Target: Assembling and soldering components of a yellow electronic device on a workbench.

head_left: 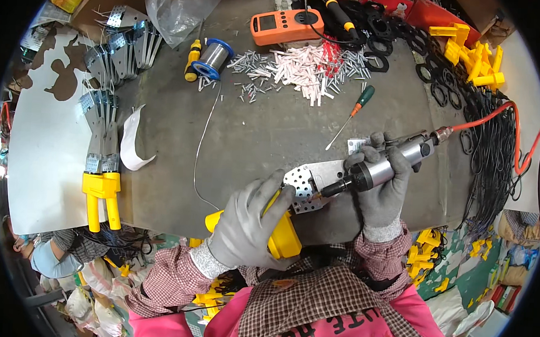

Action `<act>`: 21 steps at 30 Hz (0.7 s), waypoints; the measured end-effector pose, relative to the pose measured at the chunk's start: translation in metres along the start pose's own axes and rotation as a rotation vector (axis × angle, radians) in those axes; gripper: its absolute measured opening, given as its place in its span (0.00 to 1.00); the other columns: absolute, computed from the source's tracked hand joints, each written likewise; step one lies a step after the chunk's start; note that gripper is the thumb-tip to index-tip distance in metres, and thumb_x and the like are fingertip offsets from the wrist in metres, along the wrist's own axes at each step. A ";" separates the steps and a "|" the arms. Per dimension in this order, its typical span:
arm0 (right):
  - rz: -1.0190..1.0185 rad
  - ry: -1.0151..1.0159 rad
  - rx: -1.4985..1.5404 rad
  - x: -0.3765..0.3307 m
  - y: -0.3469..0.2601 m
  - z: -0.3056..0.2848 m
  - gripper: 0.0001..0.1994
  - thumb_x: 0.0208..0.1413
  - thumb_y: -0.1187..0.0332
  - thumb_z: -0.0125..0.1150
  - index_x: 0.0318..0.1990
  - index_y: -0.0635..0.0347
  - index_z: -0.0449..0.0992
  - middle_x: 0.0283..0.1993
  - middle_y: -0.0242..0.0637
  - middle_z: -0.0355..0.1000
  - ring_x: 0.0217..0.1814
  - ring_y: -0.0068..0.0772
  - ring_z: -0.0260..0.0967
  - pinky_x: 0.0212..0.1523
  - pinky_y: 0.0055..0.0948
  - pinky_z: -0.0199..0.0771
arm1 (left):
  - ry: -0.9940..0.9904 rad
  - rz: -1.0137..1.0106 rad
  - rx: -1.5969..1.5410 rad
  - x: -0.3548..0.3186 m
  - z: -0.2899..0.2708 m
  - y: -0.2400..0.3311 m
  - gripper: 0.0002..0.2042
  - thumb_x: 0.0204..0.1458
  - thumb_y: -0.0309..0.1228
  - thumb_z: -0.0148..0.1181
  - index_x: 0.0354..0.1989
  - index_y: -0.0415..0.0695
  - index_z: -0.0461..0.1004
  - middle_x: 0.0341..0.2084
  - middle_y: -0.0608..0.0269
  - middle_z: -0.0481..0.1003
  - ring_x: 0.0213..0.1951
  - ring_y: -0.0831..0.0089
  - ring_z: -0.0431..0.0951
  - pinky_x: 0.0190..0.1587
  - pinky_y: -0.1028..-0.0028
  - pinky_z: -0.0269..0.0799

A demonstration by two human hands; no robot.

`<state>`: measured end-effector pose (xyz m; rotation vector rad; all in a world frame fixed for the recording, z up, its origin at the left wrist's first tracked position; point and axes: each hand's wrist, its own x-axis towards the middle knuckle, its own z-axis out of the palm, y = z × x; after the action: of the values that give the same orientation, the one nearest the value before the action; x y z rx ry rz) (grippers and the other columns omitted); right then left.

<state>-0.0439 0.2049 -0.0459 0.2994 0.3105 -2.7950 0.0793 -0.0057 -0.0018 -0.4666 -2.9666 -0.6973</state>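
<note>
Left hand (247, 218): fingers curled round handle (286, 236), over tabletop's (166, 188) near edge. Right hand (384, 200): fingers wrapped round driver (375, 174), long axis slanting down-left; tip at plate (299, 178), just beside left fingers, contact unclear.

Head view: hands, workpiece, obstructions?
Left hand gripping yellow housing. Right hand gripping silver driver, tip near perforated metal plate, contact unclear. Green-handled screwdriver lies beyond, out of the way.

The driver (375, 174) was smooth, shiny metal, the plate (328, 173) matt metal, the housing (286, 236) smooth plastic, the gloves (243, 221) matt cloth, the worktop (271, 129) dull.
</note>
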 end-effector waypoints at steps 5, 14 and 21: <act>0.002 0.010 0.006 0.000 0.001 0.000 0.17 0.57 0.73 0.60 0.54 0.58 0.67 0.47 0.38 0.68 0.42 0.30 0.67 0.51 0.41 0.70 | 0.011 0.009 0.006 0.002 0.000 -0.001 0.53 0.17 0.50 0.79 0.60 0.41 0.66 0.61 0.43 0.63 0.54 0.46 0.70 0.52 0.55 0.67; 0.009 0.026 -0.036 0.001 0.002 0.001 0.17 0.57 0.73 0.59 0.54 0.57 0.67 0.46 0.37 0.67 0.41 0.29 0.66 0.51 0.41 0.70 | -0.031 0.006 0.010 0.003 0.000 -0.002 0.52 0.19 0.51 0.78 0.59 0.39 0.66 0.63 0.44 0.60 0.56 0.49 0.67 0.53 0.56 0.67; -0.082 -0.085 -0.177 -0.006 0.013 0.004 0.18 0.60 0.69 0.58 0.56 0.60 0.64 0.43 0.36 0.69 0.42 0.29 0.69 0.52 0.43 0.72 | 0.041 0.037 0.076 0.006 0.000 0.004 0.49 0.21 0.52 0.77 0.56 0.37 0.68 0.59 0.44 0.66 0.54 0.46 0.70 0.53 0.57 0.67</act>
<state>-0.0344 0.1937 -0.0434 0.1295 0.5581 -2.8256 0.0745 -0.0007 0.0012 -0.4943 -2.9257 -0.5811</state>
